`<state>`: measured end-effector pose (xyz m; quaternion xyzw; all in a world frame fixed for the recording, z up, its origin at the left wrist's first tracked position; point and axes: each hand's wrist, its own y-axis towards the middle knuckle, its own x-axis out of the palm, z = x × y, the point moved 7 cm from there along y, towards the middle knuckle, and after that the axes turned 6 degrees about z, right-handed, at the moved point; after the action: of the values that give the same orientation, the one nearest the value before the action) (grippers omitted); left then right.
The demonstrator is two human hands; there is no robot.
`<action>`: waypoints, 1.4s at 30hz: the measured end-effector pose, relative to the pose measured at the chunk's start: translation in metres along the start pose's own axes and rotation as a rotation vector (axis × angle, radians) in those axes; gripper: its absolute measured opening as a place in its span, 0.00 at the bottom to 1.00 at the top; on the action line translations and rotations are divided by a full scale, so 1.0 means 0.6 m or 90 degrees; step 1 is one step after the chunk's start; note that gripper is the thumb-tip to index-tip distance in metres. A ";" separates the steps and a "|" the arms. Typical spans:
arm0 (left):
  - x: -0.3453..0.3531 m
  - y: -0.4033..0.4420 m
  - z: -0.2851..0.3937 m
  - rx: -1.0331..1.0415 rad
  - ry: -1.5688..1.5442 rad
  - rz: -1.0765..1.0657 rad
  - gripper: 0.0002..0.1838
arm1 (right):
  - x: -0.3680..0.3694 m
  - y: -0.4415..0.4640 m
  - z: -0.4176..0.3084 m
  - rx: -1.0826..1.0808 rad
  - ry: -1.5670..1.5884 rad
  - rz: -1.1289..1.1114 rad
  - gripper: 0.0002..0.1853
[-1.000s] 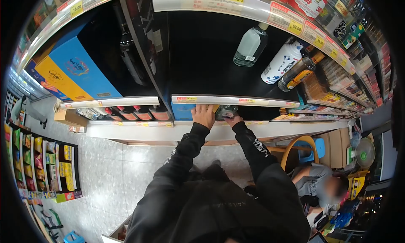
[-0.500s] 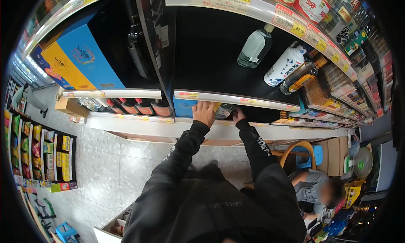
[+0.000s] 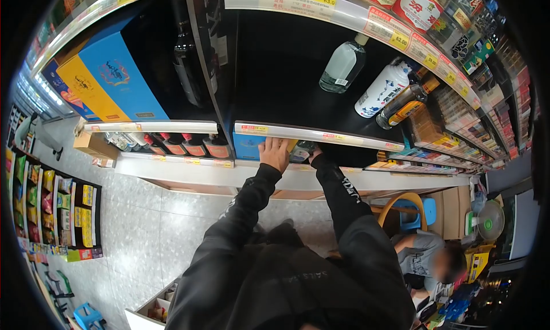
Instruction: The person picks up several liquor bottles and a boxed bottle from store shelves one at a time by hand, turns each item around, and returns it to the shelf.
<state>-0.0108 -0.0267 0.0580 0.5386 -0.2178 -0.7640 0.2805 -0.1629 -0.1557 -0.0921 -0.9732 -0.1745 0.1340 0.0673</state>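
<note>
My left hand [image 3: 274, 154] rests on the front of a blue and yellow box [image 3: 247, 146] on the low shelf, its fingers stretched upward and lying flat. Just right of it stands a clear glass bottle [image 3: 301, 152] with a dark upper part. Against that bottle's right side my right hand [image 3: 315, 153] is closed, with its fingertips partly hidden behind the glass. The shelf lip with price tags [image 3: 332, 137] covers the tops of the box and bottle.
On the shelf above are a clear bottle [image 3: 342, 65], a white patterned bottle [image 3: 384, 89] and a dark bottle [image 3: 404, 105]. Dark red-labelled bottles [image 3: 193, 146] line the lower left. A person in a grey shirt [image 3: 421, 261] sits at right, near a wooden chair [image 3: 401, 207].
My right hand has shifted slightly left, closer to my left hand, along with the glass bottle. My left hand stays almost in place on the box.
</note>
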 end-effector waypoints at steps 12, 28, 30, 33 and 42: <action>-0.018 -0.004 0.000 0.009 -0.007 -0.040 0.29 | -0.040 -0.073 -0.012 -0.231 -0.116 0.217 0.23; -0.138 -0.064 0.178 0.000 -0.580 -0.426 0.21 | -0.050 -0.692 0.580 0.446 -0.253 -0.116 0.10; -0.228 0.045 0.245 0.165 -0.669 -0.295 0.21 | -0.064 -0.686 0.567 0.462 -0.198 -0.069 0.11; -0.262 0.206 0.240 0.179 -0.541 -0.065 0.23 | -0.103 -0.662 0.553 0.455 -0.125 -0.005 0.11; -0.036 0.481 0.172 0.078 -0.628 0.020 0.45 | -0.160 -0.614 0.546 0.414 -0.015 0.025 0.13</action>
<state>-0.0465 -0.2248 0.2898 0.1254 -0.3769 -0.9094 0.1234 -0.4610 0.1803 -0.3166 -0.9024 -0.1047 0.1951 0.3697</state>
